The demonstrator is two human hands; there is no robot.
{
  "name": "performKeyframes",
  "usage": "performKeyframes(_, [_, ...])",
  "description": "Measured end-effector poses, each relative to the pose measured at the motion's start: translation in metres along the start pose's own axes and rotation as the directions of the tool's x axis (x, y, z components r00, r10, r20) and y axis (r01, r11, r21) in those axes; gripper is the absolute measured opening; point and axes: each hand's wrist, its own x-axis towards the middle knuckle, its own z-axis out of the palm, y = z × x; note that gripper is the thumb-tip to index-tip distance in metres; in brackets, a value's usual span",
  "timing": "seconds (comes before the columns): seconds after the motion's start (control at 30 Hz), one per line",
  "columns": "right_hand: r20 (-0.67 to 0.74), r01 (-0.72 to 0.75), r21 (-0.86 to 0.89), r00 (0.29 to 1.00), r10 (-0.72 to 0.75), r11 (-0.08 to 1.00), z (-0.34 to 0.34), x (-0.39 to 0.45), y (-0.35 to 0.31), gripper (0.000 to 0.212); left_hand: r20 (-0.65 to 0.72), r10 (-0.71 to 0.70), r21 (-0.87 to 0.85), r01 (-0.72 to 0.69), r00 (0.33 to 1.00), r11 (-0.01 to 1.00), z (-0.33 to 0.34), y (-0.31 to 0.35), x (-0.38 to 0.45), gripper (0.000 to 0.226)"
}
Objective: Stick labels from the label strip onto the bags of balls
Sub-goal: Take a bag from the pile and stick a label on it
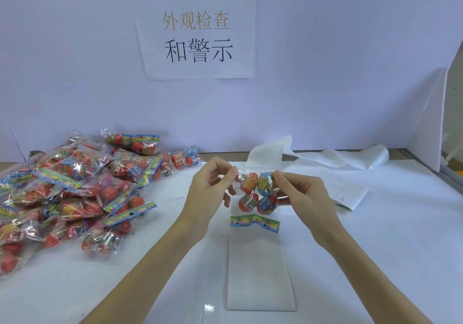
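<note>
A clear bag of balls (255, 198) with a colourful header card at its lower end hangs upside down above the table's middle. My left hand (213, 186) pinches its upper left edge, and my right hand (298, 191) pinches the upper right part over the balls. Below the bag a white label strip (258, 268) lies flat and runs toward me; it continues behind the bag and curls up at the back. A big pile of bags of balls (72, 191) lies on the left of the table.
A white table (388, 248) stands against a white wall with a paper sign (198, 30). Crumpled white backing paper (345, 158) lies at the back right. A printed sheet (348, 188) rests right of my right hand. A white partition (431, 123) closes the right side.
</note>
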Motion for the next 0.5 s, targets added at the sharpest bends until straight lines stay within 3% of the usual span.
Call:
performKeyframes(0.13, [-0.058, 0.114, -0.246, 0.99, -0.132, 0.963, -0.003, 0.0, 0.006, 0.023, 0.01, 0.008, 0.029, -0.008, 1.0, 1.0, -0.002, 0.002, 0.0, 0.009])
performKeyframes(0.27, [0.118, 0.041, 0.166, 0.991, -0.061, 0.985, -0.003, -0.003, -0.002, 0.03, 0.104, -0.012, -0.122, 0.024, 0.994, 0.992, 0.0, 0.007, -0.003, 0.015])
performKeyframes(0.33, [0.188, 0.0, 0.267, 0.981, -0.052, 0.964, -0.004, -0.003, -0.006, 0.035, 0.102, -0.025, -0.161, 0.041, 0.994, 0.986, 0.002, 0.008, -0.003, 0.028])
performKeyframes(0.43, [0.159, 0.07, 0.176, 0.982, -0.098, 0.982, 0.0, -0.005, -0.007, 0.024, 0.017, -0.034, -0.061, 0.035, 0.999, 0.998, 0.004, 0.003, -0.002, 0.026])
performKeyframes(0.5, [0.115, 0.133, 0.069, 0.983, -0.14, 0.989, 0.002, -0.006, -0.005, 0.011, 0.03, -0.063, -0.064, 0.065, 0.998, 0.996, 0.003, 0.001, -0.001, 0.03])
